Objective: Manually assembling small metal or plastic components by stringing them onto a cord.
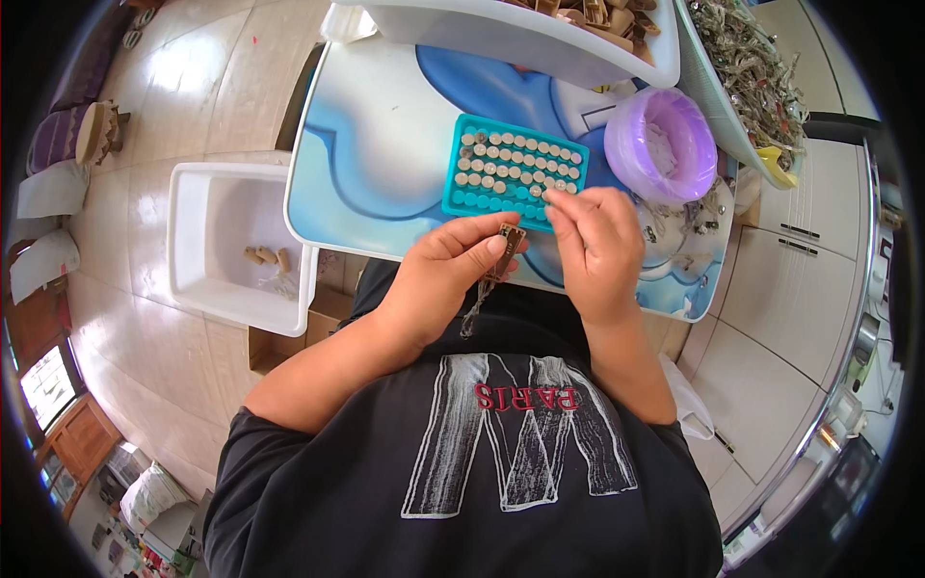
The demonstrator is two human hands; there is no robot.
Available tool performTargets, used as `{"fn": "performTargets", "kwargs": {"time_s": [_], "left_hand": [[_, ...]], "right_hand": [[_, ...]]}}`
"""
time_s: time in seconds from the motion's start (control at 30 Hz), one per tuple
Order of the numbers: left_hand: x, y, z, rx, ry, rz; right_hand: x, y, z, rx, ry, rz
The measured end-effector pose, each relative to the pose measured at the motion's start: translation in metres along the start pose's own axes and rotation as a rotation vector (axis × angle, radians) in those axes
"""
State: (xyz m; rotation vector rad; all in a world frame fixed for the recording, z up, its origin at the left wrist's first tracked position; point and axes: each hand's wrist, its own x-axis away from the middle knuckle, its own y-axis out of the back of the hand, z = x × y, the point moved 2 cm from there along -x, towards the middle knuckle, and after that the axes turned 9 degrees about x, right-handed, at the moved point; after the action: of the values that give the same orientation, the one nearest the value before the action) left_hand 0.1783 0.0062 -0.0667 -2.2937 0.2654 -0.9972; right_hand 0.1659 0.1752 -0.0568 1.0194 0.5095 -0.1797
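My left hand grips a small brown rectangular casing between thumb and fingers, just in front of the tray's near edge. Thin tangled wires hang from its lower end. A teal tray lies on the table, its rows of round pockets holding many small pale discs; several pockets in the nearer rows show bare teal. Over the tray's near right part, my right hand has thumb and forefinger pinched together at the discs. Whatever is between those fingertips is too small to make out.
A purple-lined bowl with white bits stands right of the tray. Behind are a white bin of brown casings and a bin of tangled wired parts. Small metal bits lie on the table's right side. A white tub sits lower left.
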Motion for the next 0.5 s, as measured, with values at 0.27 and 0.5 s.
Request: {"fn": "performTargets", "kwargs": {"time_s": [0.27, 0.5], "left_hand": [[-0.006, 0.009, 0.002, 0.076, -0.003, 0.013], [-0.008, 0.008, 0.003, 0.142, -0.026, 0.016]], "right_hand": [[-0.008, -0.015, -0.002, 0.224, 0.077, 0.024], [-0.003, -0.008, 0.006, -0.006, 0.068, -0.016]]}}
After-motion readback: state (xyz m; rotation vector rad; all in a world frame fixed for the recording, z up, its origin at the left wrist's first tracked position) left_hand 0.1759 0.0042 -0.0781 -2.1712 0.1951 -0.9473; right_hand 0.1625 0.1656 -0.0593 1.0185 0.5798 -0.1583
